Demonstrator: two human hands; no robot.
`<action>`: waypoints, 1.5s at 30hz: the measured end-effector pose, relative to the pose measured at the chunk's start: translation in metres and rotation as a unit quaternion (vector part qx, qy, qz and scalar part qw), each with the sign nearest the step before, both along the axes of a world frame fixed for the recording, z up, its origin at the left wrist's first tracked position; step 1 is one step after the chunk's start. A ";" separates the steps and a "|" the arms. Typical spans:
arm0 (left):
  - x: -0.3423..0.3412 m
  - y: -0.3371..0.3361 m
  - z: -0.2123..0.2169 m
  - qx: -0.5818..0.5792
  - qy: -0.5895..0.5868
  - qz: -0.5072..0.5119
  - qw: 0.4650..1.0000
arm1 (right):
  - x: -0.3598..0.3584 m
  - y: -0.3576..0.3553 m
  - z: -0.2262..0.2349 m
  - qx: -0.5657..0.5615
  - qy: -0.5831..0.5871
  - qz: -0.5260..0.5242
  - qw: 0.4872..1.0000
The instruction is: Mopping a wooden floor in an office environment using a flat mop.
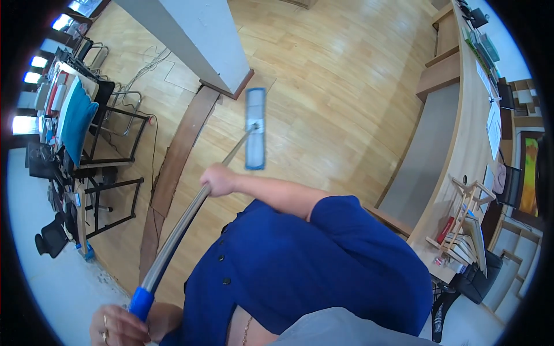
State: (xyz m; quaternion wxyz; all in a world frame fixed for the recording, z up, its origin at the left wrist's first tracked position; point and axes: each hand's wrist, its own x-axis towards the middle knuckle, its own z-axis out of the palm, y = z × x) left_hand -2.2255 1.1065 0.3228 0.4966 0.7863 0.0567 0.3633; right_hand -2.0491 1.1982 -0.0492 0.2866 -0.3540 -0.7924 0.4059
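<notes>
A flat mop is in both my hands, its metal pole (179, 235) slanting from lower left up toward the middle. My right hand (218, 180) wraps round the pole partway along, with the forearm stretched across in front of my body. Down at the lower left, my left hand (120, 326) is closed at the top end of the pole, by the blue grip (141, 302). The long blue-edged mop head (254, 153) lies flat on the wood floor, just right of the foot of a white pillar, pointing away from me.
The white pillar (210, 40) has a brown base. A brown strip (183, 149) crosses the floor from it toward me. Black-framed desks (118, 219), chairs and loose cables (151, 63) stand or lie at left. A long curved counter (456, 138) lines the right side.
</notes>
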 end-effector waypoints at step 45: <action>0.115 -0.152 -0.068 -0.102 -0.012 -0.389 0.916 | 0.163 -0.422 -0.018 -0.034 -0.095 -0.466 0.879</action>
